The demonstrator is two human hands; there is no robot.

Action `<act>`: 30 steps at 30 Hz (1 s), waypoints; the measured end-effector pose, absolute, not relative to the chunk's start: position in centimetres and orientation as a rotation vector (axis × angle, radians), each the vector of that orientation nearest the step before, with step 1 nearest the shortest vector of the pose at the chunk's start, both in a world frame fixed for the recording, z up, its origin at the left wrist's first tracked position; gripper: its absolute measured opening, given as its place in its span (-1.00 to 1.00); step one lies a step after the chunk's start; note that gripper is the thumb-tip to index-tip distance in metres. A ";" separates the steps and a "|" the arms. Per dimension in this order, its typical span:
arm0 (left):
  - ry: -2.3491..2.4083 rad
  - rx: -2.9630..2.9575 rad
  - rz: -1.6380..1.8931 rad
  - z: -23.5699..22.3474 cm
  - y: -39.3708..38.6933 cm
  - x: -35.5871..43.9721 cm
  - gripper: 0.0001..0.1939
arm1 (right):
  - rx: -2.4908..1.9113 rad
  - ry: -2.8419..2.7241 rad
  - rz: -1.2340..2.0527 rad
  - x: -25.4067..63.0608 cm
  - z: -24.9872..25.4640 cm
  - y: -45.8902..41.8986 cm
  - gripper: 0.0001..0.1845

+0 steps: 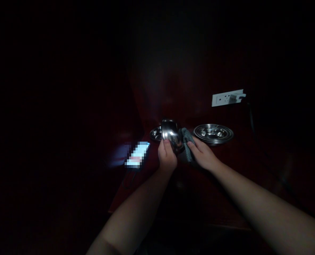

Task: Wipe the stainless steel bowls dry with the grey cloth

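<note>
A shiny metal bowl (171,134) is tilted on its side above the dark red tabletop, its outer wall turned partly to the right. My left hand (167,154) grips it from below, thumb along the near side. In my right hand (202,153) is a bunched grey cloth (187,143), held close against the right side of the bowl; whether they touch is hard to make out. Behind the bowl, partly hidden by it, sits another metal dish (155,134). To the right of my right hand is a stack of metal plates or dishes (213,134).
A lit phone (137,154) with a thin cable lies near the left table edge. On the wall at the back right is a white socket panel (227,98) with a charger plugged in and a dark cord (251,120) hanging down. The surroundings are very dark.
</note>
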State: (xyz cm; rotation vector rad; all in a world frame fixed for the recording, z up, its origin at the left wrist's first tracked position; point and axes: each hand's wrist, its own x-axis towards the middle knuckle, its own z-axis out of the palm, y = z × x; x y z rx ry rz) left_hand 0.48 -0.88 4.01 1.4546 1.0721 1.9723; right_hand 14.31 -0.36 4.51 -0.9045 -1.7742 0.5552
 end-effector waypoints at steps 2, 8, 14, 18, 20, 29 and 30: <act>1.085 1.463 1.971 4.0 -0.9 0.4 -0.53 | -0.874 -1.783 0.543 14.3 4.6 -0.4 -0.56; 1.122 1.487 1.956 4.2 -1.0 0.4 -0.55 | -0.824 -1.783 0.540 14.3 4.9 -0.6 -0.58; 1.097 1.511 1.952 4.4 -1.1 0.4 -0.58 | -0.803 -1.771 0.502 14.3 5.1 -0.8 -0.58; 1.102 1.520 1.910 4.4 -1.1 0.5 -0.58 | -0.787 -1.761 0.482 14.2 5.1 -0.8 -0.56; 1.083 1.526 1.894 4.3 -1.1 0.6 -0.58 | -0.784 -1.757 0.473 14.1 5.1 -0.9 -0.56; 1.113 1.550 1.900 4.5 -1.3 0.5 -0.58 | -0.775 -1.734 0.425 14.2 5.1 -0.7 -0.53; 1.116 1.549 1.903 4.6 -1.3 0.4 -0.58 | -0.774 -1.733 0.417 14.2 5.0 -0.6 -0.52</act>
